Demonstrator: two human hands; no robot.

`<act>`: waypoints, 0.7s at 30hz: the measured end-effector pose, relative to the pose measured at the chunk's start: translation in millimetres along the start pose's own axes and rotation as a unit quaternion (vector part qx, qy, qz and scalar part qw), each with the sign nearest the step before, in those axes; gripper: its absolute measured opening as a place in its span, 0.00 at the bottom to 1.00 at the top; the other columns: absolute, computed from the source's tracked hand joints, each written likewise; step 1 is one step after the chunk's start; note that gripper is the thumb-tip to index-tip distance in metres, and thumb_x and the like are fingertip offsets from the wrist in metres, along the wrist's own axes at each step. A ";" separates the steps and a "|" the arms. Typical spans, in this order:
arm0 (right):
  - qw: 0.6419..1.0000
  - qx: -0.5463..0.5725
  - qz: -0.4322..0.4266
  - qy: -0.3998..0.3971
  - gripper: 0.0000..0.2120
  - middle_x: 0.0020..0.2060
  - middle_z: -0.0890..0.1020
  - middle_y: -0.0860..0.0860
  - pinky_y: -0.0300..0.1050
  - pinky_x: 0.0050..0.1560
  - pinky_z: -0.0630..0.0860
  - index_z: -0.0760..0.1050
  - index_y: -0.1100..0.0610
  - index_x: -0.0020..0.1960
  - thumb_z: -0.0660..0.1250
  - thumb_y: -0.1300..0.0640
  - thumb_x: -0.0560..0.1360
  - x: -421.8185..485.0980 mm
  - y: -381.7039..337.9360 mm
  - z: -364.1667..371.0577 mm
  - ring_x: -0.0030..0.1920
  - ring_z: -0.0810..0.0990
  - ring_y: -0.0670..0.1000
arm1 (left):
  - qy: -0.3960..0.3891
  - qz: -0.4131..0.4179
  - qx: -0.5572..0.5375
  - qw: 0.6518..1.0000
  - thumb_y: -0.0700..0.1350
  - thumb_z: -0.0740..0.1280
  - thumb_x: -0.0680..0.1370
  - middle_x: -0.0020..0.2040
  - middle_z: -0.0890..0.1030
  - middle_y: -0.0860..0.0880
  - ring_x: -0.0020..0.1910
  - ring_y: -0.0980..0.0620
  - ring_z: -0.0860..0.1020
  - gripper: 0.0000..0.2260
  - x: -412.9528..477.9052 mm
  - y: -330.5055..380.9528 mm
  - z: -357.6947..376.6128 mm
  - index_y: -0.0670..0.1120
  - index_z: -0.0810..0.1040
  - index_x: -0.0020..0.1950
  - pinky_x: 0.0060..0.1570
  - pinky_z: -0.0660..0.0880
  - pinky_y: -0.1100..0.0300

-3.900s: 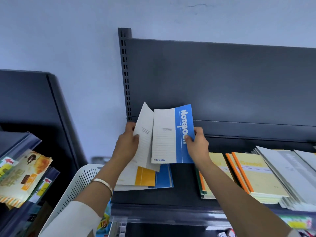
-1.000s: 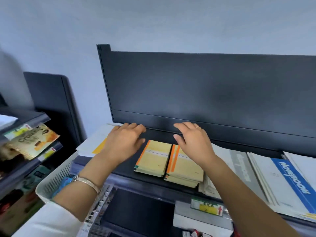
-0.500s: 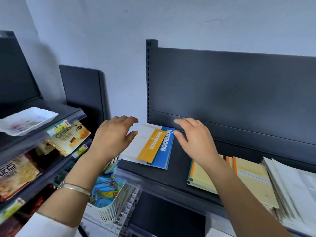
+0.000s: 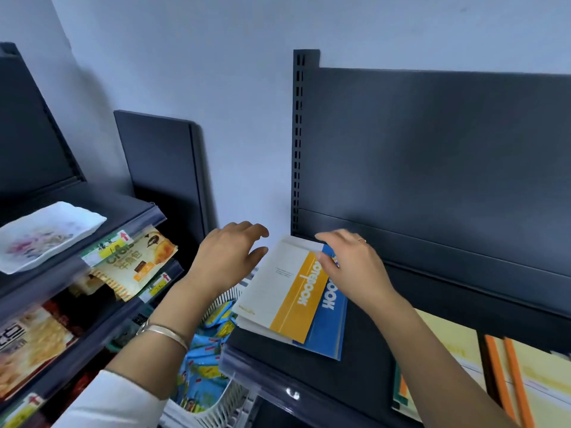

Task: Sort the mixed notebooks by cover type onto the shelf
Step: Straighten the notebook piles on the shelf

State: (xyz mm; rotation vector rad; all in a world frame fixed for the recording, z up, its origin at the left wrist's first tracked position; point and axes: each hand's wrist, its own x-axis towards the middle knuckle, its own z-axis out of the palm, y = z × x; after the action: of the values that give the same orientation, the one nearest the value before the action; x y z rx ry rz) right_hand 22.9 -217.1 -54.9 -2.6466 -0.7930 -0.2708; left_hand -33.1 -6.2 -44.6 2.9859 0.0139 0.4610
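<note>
Yellow-banded notebook (image 4: 290,291) sits atop blue notebook (image 4: 329,330) at shelf (image 4: 278,362) left end, overhanging its left edge. Left hand (image 4: 228,254) hovers beside, fingers loosely spread; right hand (image 4: 352,261) fingers spread, thumb touching the yellow cover. Bare shelf runs right to the orange-spined notebooks (image 4: 525,375).

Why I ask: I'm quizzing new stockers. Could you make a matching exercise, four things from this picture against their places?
1. yellow-band notebook
2. blue notebook
3. white tray
4. orange-edged notebooks

a. on the side rack, far left
b. right end of the shelf
c. topmost, at the shelf's left end
d. directly under the yellow-band notebook

Pairs: 1-c, 2-d, 3-a, 4-b.
</note>
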 end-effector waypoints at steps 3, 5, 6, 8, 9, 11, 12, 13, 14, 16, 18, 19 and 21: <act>0.999 -0.001 0.018 -0.031 0.19 0.65 0.72 0.48 0.45 0.59 0.69 0.67 0.50 0.70 0.57 0.49 0.80 11.2 2.2 17.6 0.64 0.70 0.52 | -0.032 0.008 -0.006 0.999 0.52 0.59 0.80 0.60 0.77 0.55 0.58 0.51 0.75 0.14 10.9 -10.2 17.6 0.54 0.71 0.65 0.56 0.72 0.54; 0.998 -0.004 0.029 -0.049 0.19 0.66 0.71 0.47 0.45 0.59 0.69 0.66 0.50 0.71 0.57 0.49 0.80 16.7 1.6 26.4 0.65 0.69 0.51 | -0.052 0.014 -0.010 0.999 0.52 0.59 0.80 0.61 0.76 0.55 0.60 0.52 0.74 0.14 20.4 -17.8 26.9 0.54 0.71 0.65 0.57 0.71 0.55; 0.998 -0.007 0.034 -0.056 0.19 0.66 0.71 0.47 0.45 0.60 0.69 0.66 0.50 0.71 0.57 0.49 0.80 19.2 0.6 30.3 0.65 0.69 0.51 | -0.059 0.017 -0.015 0.998 0.52 0.59 0.80 0.61 0.76 0.56 0.60 0.52 0.74 0.14 25.4 -21.7 31.2 0.54 0.71 0.65 0.58 0.70 0.55; 0.997 -0.016 0.044 -0.064 0.19 0.66 0.71 0.48 0.46 0.60 0.69 0.66 0.50 0.71 0.57 0.49 0.81 22.2 -3.0 38.0 0.65 0.69 0.52 | -0.067 0.030 -0.022 0.997 0.52 0.58 0.80 0.62 0.75 0.56 0.60 0.52 0.73 0.14 34.6 -28.8 39.2 0.55 0.71 0.66 0.58 0.70 0.56; 0.996 -0.019 0.054 -0.068 0.20 0.67 0.70 0.48 0.46 0.61 0.68 0.65 0.50 0.71 0.56 0.49 0.81 22.3 -5.9 41.9 0.66 0.69 0.52 | -0.072 0.038 -0.027 0.996 0.52 0.58 0.80 0.62 0.75 0.56 0.61 0.52 0.73 0.14 38.4 -32.1 42.6 0.55 0.71 0.66 0.58 0.70 0.56; 0.994 -0.018 0.081 -0.078 0.20 0.68 0.69 0.47 0.46 0.62 0.68 0.64 0.49 0.72 0.56 0.49 0.81 21.4 -13.1 49.7 0.67 0.69 0.51 | -0.087 0.056 -0.036 0.994 0.52 0.58 0.80 0.63 0.75 0.56 0.61 0.52 0.72 0.15 43.7 -38.0 48.9 0.55 0.71 0.66 0.58 0.70 0.57; 0.992 -0.018 0.094 -0.083 0.20 0.68 0.69 0.47 0.46 0.63 0.68 0.64 0.49 0.72 0.56 0.49 0.81 20.1 -16.4 54.1 0.67 0.68 0.51 | -0.094 0.064 -0.038 0.993 0.52 0.58 0.80 0.63 0.75 0.56 0.61 0.52 0.72 0.15 45.1 -41.2 52.2 0.55 0.70 0.66 0.58 0.70 0.57; 0.990 -0.017 0.111 -0.088 0.21 0.69 0.68 0.48 0.47 0.62 0.69 0.64 0.49 0.72 0.57 0.49 0.81 18.3 -19.8 58.4 0.67 0.68 0.51 | -0.101 0.072 -0.040 0.991 0.52 0.58 0.80 0.63 0.75 0.56 0.61 0.52 0.72 0.15 45.7 -44.4 55.4 0.55 0.70 0.67 0.58 0.69 0.57; 0.987 -0.015 0.132 -0.091 0.21 0.69 0.67 0.48 0.47 0.62 0.70 0.64 0.50 0.72 0.57 0.49 0.80 16.2 -22.5 62.8 0.67 0.68 0.52 | -0.109 0.077 -0.045 0.990 0.52 0.58 0.80 0.63 0.74 0.56 0.61 0.52 0.72 0.15 45.7 -47.5 59.0 0.55 0.70 0.67 0.57 0.70 0.57; 0.977 -0.007 0.186 -0.103 0.21 0.70 0.65 0.50 0.49 0.61 0.71 0.64 0.52 0.72 0.58 0.49 0.80 12.0 -26.9 71.0 0.66 0.69 0.54 | -0.129 0.080 -0.061 0.987 0.52 0.58 0.80 0.63 0.74 0.55 0.61 0.52 0.72 0.16 43.9 -52.6 67.2 0.54 0.69 0.67 0.57 0.71 0.55; 0.961 0.013 0.249 -0.120 0.23 0.71 0.63 0.52 0.49 0.61 0.71 0.63 0.53 0.72 0.59 0.48 0.79 5.6 -31.3 78.4 0.66 0.69 0.55 | -0.160 0.081 -0.082 0.980 0.52 0.59 0.80 0.64 0.73 0.53 0.62 0.51 0.72 0.18 39.7 -54.4 77.0 0.53 0.66 0.69 0.58 0.72 0.53; 0.952 0.025 0.277 -0.126 0.25 0.70 0.63 0.53 0.49 0.61 0.71 0.61 0.53 0.72 0.60 0.47 0.78 2.3 -33.0 81.7 0.65 0.69 0.55 | -0.174 0.084 -0.090 0.977 0.52 0.59 0.80 0.65 0.72 0.52 0.62 0.50 0.72 0.19 37.6 -54.5 82.0 0.53 0.65 0.70 0.57 0.72 0.53; 0.936 0.039 0.322 -0.136 0.30 0.68 0.64 0.54 0.50 0.60 0.71 0.57 0.52 0.74 0.63 0.44 0.76 -1.6 -35.7 87.1 0.64 0.69 0.56 | -0.202 0.088 -0.106 0.970 0.52 0.60 0.79 0.66 0.70 0.51 0.63 0.49 0.72 0.21 34.4 -54.1 90.9 0.52 0.64 0.72 0.56 0.73 0.53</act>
State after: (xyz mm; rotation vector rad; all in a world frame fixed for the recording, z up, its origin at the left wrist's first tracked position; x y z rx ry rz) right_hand 8.3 -155.8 -124.8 -2.7237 0.0284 0.2994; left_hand 27.6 37.7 -126.8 2.8188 -0.3174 -0.1312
